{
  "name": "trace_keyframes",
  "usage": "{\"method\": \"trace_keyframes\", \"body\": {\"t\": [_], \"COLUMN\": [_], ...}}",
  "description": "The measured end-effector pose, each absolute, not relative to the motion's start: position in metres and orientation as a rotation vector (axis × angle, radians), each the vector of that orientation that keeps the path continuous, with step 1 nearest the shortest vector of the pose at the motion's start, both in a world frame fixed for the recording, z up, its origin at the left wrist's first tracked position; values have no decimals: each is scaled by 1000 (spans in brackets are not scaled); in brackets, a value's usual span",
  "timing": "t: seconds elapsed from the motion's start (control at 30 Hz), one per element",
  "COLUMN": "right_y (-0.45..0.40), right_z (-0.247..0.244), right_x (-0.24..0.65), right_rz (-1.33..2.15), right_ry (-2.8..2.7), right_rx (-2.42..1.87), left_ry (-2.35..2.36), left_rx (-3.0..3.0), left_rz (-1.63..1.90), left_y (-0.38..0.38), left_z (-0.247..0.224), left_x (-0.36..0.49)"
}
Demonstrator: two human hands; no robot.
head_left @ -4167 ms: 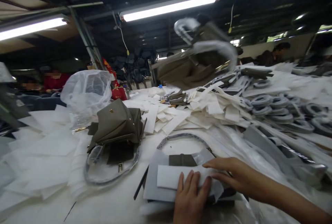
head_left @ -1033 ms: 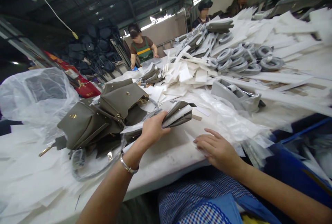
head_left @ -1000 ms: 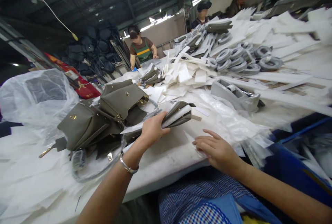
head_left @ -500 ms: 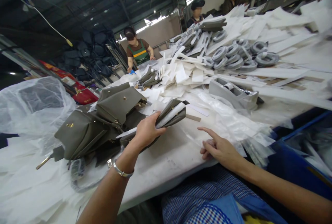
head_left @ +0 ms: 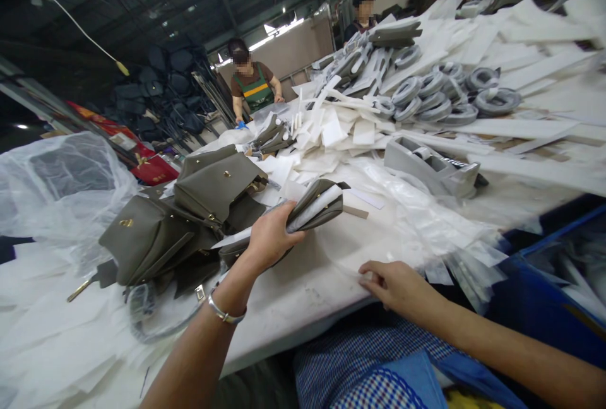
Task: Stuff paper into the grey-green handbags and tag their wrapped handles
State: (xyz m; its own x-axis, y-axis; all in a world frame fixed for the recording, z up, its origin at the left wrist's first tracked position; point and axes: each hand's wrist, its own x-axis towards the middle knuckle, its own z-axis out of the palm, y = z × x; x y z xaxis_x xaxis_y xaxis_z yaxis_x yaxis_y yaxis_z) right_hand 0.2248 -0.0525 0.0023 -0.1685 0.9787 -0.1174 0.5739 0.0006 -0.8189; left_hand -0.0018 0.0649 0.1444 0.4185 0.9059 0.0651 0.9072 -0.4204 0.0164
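My left hand [head_left: 272,232] is closed around an olive-green handbag [head_left: 318,206], held tilted above the table, with white paper showing in its opening. Low over the table's front edge, my right hand [head_left: 386,283] pinches the edge of what looks like a clear plastic bag [head_left: 344,265]; the thin film is hard to make out against the white surface. Left of my left hand lie more olive handbags [head_left: 146,238] with gold-coloured fittings, one of them [head_left: 215,178] leaning on the others. A wrapped strap [head_left: 142,311] lies below them.
A grey tape dispenser [head_left: 428,166] stands beside a heap of clear plastic bags [head_left: 402,207]. Behind are foam pieces [head_left: 331,128] and wrapped coiled straps [head_left: 435,103]. White sheets [head_left: 52,327] cover the left side. A blue bin [head_left: 544,257] is at right. A co-worker [head_left: 255,84] stands across the table.
My right hand has gone from a pointing finger to a closed pinch at the plastic, slightly lower and nearer. My left hand keeps its hold on the handbag. The view has shifted slightly.
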Motion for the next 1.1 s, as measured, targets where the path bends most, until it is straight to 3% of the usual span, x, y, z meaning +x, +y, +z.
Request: {"method": "trace_keyframes", "body": {"t": [0.07,0.27,0.4,0.57,0.63,0.7,0.8,0.9,1.1], "right_y": [-52,-73,-93,-106,-104,-94,-61,-20,19], "right_z": [8,3,-34,-56,-37,-4,43,60,43], "right_x": [225,219,216,226,233,239,241,237,235], "right_rz": [954,1760,1965,1985,1808,1404,706,240,79], "right_ry": [-1839,-1217,-879,-1230,-1624,-2042,-2213,-2300,-2337], "right_rx": [-1639,-1407,-1310,-1401,-1440,-1364,-1144,-952,-750], "left_ry": [-1687,-1664,-1620,-1476,-1389,-1321,-1265,-1230,-1214], "left_rx": [-2620,-2637,-2672,-2704,-2677,-2626,-2545,-2476,-2437], "left_rz": [-107,-154,-193,-320,-393,-425,-447,-505,-572], "left_y": [63,53,36,10,2,-3,-7,-6,-3], "left_z": [143,130,108,65,47,33,21,15,9], "left_x": [-1,-2,0,1,2,4,6,7,6]}}
